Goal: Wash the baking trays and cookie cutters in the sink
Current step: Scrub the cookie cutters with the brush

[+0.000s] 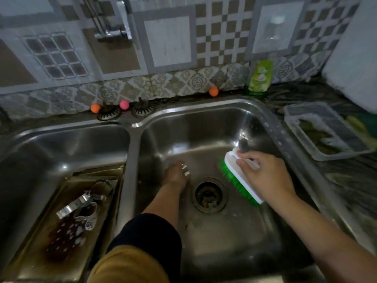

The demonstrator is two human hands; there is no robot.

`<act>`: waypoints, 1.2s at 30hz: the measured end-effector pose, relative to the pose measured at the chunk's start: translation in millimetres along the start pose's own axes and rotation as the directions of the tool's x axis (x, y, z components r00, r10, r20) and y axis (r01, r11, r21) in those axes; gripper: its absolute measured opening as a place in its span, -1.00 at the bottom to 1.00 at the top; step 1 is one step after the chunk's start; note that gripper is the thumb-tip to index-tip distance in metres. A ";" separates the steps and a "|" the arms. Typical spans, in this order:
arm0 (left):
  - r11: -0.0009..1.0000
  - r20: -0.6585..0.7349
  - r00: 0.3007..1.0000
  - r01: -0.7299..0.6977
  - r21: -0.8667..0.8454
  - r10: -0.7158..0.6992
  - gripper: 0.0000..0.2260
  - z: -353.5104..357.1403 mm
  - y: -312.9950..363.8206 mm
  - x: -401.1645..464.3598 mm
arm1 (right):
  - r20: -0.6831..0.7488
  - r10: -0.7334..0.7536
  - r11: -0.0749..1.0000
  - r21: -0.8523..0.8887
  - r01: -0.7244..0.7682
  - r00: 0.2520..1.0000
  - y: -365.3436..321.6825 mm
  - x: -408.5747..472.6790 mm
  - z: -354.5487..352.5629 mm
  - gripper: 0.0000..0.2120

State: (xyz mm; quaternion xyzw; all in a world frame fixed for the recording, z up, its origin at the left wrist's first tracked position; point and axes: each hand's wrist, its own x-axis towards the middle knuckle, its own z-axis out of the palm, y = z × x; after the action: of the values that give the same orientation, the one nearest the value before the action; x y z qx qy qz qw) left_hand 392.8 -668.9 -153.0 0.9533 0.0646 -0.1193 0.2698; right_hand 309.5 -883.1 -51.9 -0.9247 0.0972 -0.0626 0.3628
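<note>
Right hand (265, 174) grips scrub brush (240, 180) in right basin; left hand (177, 174) pinches small cookie cutter (185, 170).

One view only, from your head, wide-angle, tilted forward and down into the double sink (134, 144). You stand close: both forearms enter from the near edge, and the right basin (214, 231) fills centre frame. The left basin (40, 152) runs off the left and near edges. Far side, the tiled wall (169, 41) takes up the upper third. The tabletop (346, 180) shows along the right edge, blurred. Straight lines bow toward the corners.
</note>
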 end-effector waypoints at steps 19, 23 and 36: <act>0.491 0.088 0.996 0.064 -0.869 0.027 -0.92 -34.7 106.0 -78.2 | -0.225 0.068 0.983 -0.150 -0.103 0.972 8.1 81.4 -160.8 -0.71; 0.074 0.294 0.940 0.285 -0.956 0.175 -0.90 -30.1 126.0 -89.3 | -0.098 0.164 0.954 -0.237 -0.183 0.982 24.8 94.3 -160.4 -0.68; -0.279 0.324 0.945 0.325 -0.904 0.051 -0.76 -22.7 147.4 -85.4 | -0.085 -0.043 0.991 -0.126 0.032 0.995 -25.3 54.0 -126.8 -0.71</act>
State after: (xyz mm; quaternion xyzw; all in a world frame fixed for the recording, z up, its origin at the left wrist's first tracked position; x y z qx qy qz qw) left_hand 342.5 -786.6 -38.3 0.3257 0.2113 -0.1637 0.9069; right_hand 341.9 -960.6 60.3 -0.9436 0.0991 -0.1035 0.2985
